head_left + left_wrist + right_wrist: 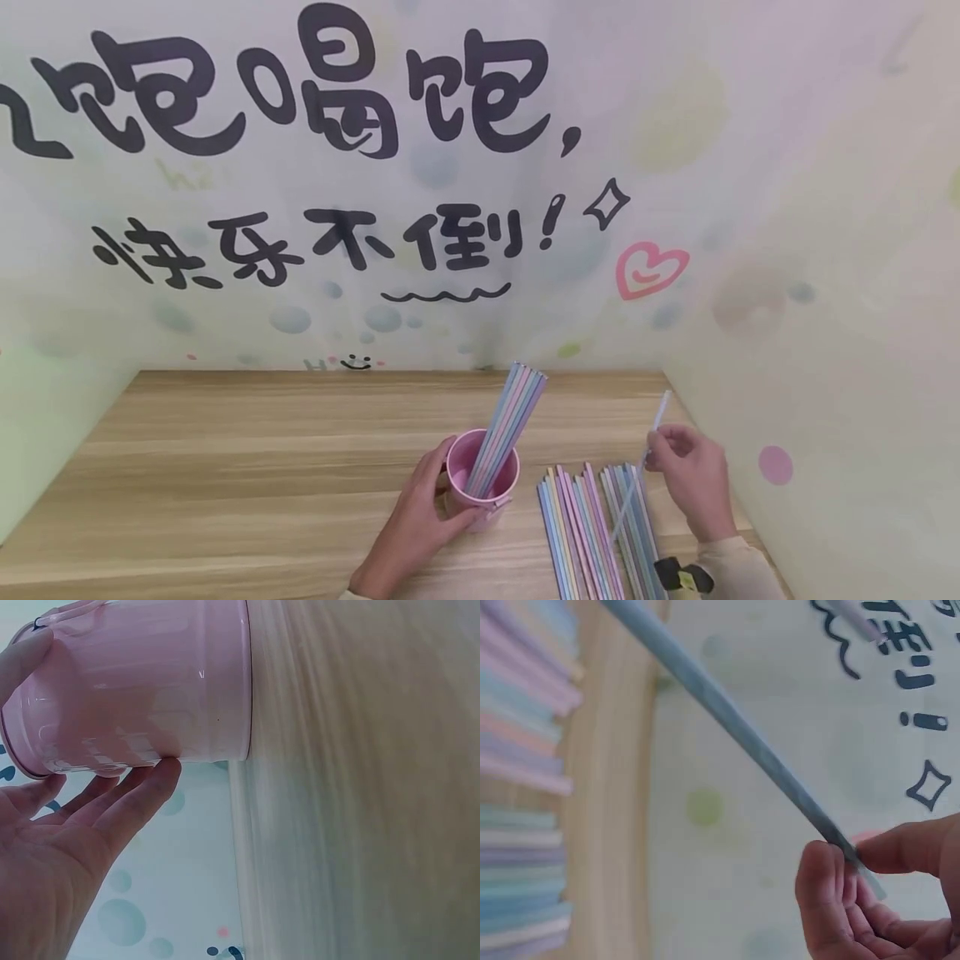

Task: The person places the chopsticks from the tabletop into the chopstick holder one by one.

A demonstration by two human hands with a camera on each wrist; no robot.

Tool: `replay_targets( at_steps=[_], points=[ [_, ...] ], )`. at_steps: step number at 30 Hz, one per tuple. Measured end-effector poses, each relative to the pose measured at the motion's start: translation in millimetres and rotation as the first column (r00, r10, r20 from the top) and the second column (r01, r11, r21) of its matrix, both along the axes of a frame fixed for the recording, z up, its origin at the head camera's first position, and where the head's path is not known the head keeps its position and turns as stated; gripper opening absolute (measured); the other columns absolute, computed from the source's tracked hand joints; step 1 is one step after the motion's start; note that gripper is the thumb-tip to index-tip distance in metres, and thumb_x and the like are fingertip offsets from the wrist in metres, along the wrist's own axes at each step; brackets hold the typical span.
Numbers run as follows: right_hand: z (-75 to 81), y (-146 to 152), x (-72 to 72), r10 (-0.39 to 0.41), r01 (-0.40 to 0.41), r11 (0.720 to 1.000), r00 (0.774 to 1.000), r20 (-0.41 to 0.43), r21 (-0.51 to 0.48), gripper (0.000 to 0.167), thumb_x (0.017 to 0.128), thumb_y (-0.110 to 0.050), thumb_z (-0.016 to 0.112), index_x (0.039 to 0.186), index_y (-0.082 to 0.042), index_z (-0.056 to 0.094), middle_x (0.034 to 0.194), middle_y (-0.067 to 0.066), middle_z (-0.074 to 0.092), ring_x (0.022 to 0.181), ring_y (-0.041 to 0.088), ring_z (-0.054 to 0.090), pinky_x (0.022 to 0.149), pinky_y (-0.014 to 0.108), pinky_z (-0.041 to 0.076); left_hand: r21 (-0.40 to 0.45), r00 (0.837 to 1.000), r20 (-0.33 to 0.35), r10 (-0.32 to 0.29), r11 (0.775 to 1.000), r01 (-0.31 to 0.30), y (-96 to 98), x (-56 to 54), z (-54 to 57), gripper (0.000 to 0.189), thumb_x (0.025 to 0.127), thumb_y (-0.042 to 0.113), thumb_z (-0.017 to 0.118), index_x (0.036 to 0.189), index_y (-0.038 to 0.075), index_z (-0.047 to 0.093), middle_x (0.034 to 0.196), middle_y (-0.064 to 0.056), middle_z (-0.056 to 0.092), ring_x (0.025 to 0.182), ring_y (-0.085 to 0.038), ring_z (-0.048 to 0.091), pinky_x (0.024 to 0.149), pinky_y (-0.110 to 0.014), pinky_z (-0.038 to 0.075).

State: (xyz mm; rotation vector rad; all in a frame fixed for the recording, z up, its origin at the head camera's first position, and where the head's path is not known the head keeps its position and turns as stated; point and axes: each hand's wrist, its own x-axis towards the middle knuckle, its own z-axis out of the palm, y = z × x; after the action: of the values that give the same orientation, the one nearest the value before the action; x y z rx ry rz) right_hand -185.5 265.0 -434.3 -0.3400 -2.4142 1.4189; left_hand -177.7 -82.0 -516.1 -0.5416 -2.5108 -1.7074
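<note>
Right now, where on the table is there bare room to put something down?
The widest bare patch is the tabletop left of the left hand and pink bucket. A smaller one lies between the loose straws and the back wall. It is crowded right of the bucket, with those straws and the right hand.

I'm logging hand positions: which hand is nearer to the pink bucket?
Left. The left hand grips the pink bucket itself; the right hand is off to the bucket's right, apart from it, pinching a light blue straw.

Straws lean in the bucket I hold. More straws lie to its right, on the table.
</note>
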Motion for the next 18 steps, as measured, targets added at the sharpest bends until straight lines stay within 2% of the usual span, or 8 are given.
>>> replay_targets(
  at_steps=[2,4,8,11,15,18],
  points=[
    [6.4,-9.0,-3.9,-0.028,0.02,0.994,0.997,-0.077,-0.103,0.02,0.097,-0.009,0.062,0.104,0.01,0.062,0.079,0.007,0.07,0.065,0.011,0.068,0.064,0.021,0.062,-0.002,1.0,-0.002,0.003,1.0,-0.003,-0.7,-0.1,-1.2,0.098,0.078,0.042,0.084,0.156,0.026,0.028,0.146,-0.003,0.043,0.129,-0.028,0.05,0.101,-0.035,0.054],
    [13.3,-17.6,-7.9,-0.072,0.038,0.978,0.984,-0.162,-0.203,0.018,0.096,-0.006,0.064,0.102,0.01,0.063,0.077,0.005,0.07,0.064,0.011,0.067,0.064,0.022,0.062,0.0,1.0,-0.001,0.002,1.0,-0.002,-0.8,-0.5,-1.6,0.098,0.077,0.042,0.084,0.156,0.025,0.028,0.146,-0.003,0.043,0.13,-0.028,0.049,0.101,-0.034,0.054],
    [27.9,-34.0,-16.2,-0.16,0.04,0.932,0.938,-0.309,-0.36,0.013,0.093,-0.004,0.067,0.097,0.009,0.065,0.074,0.005,0.069,0.062,0.012,0.067,0.064,0.023,0.063,-0.001,1.0,0.002,0.004,1.0,-0.004,-0.4,-0.8,-1.2,0.098,0.077,0.045,0.084,0.156,0.022,0.029,0.146,-0.002,0.043,0.13,-0.026,0.049,0.101,-0.034,0.054],
    [38.8,-45.4,-20.3,-0.176,0.013,0.914,0.913,-0.368,-0.406,0.01,0.092,-0.002,0.067,0.095,0.008,0.065,0.073,0.006,0.069,0.06,0.014,0.067,0.064,0.024,0.063,-0.001,1.0,0.005,0.001,1.0,-0.001,-0.1,-0.7,-0.7,0.099,0.077,0.045,0.084,0.156,0.021,0.029,0.146,-0.002,0.043,0.13,-0.026,0.048,0.101,-0.034,0.054],
    [51.5,-60.8,-24.9,-0.155,-0.046,0.902,0.894,-0.422,-0.429,0.013,0.092,0.001,0.065,0.095,0.013,0.063,0.072,0.007,0.068,0.059,0.014,0.066,0.063,0.026,0.063,-0.002,1.0,0.001,-0.001,1.0,0.001,0.1,-0.7,-0.4,0.099,0.077,0.044,0.084,0.156,0.02,0.029,0.146,-0.002,0.043,0.13,-0.025,0.048,0.101,-0.034,0.054],
    [55.8,-73.2,-28.8,-0.124,-0.081,0.91,0.882,-0.455,-0.406,0.016,0.093,0.002,0.064,0.095,0.017,0.06,0.071,0.006,0.067,0.059,0.012,0.066,0.063,0.025,0.063,-0.001,1.0,-0.002,-0.001,1.0,0.001,0.1,-0.5,-0.3,0.098,0.077,0.043,0.084,0.156,0.022,0.029,0.146,-0.002,0.043,0.13,-0.026,0.048,0.101,-0.033,0.054]
  ],
)
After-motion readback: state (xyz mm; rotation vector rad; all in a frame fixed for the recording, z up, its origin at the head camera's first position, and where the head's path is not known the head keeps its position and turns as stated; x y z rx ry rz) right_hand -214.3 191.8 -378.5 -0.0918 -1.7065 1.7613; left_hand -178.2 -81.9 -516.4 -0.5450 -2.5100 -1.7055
